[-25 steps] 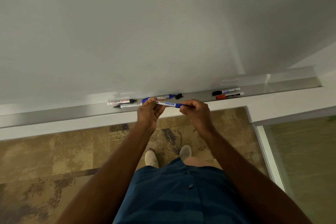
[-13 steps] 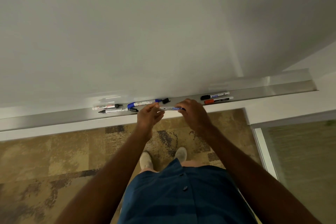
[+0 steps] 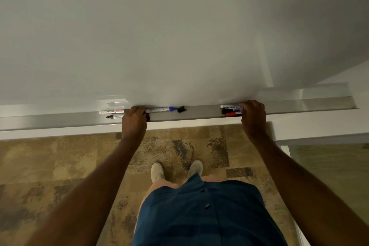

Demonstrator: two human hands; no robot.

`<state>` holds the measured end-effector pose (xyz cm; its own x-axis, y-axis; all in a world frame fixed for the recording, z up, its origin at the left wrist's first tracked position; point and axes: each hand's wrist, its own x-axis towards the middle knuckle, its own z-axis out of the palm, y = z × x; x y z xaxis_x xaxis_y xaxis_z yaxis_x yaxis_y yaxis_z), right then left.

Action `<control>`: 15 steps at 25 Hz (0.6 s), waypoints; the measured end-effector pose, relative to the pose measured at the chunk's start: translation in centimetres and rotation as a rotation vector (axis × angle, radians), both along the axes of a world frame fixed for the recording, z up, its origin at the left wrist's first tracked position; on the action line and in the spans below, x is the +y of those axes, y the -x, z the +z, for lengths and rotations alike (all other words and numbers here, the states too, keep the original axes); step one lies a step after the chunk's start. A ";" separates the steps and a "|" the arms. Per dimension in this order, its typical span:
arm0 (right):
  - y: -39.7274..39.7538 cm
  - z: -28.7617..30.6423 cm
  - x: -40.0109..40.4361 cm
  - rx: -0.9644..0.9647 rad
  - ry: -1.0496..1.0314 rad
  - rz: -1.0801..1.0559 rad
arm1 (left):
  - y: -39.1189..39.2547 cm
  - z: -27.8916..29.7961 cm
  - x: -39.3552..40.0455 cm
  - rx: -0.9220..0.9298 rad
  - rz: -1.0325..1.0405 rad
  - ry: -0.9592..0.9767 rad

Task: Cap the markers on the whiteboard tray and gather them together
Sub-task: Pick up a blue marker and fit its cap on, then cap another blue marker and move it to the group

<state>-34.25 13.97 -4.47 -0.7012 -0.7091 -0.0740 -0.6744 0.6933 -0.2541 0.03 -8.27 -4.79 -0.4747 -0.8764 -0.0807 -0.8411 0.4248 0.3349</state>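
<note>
Your left hand, left of centre, curls over markers on the whiteboard tray beside the blue marker and loose black cap, while your right hand grips the marker cluster at right.

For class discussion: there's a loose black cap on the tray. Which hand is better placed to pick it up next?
Left. The left hand rests on the tray nearer the black cap; the right hand is farther along, at the right-end markers.
</note>
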 end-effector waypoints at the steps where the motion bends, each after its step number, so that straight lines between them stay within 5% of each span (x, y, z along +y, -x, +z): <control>1: 0.1 -0.1 0.0 -0.002 0.006 -0.003 | 0.0 -0.1 0.0 -0.021 -0.030 0.029; 8: -1.9 0.0 -1.3 0.024 0.090 -0.060 | 0.1 -0.4 -0.6 -0.111 -0.109 0.067; 15: -14.0 -0.3 -6.9 -0.081 0.200 0.337 | -0.2 -0.6 -0.9 -0.120 -0.067 -0.013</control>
<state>-20.26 7.03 -4.78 -0.4243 -0.9045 0.0437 -0.8280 0.3680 -0.4230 0.25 -9.14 -5.39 -0.5184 -0.8415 -0.1519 -0.8453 0.4775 0.2398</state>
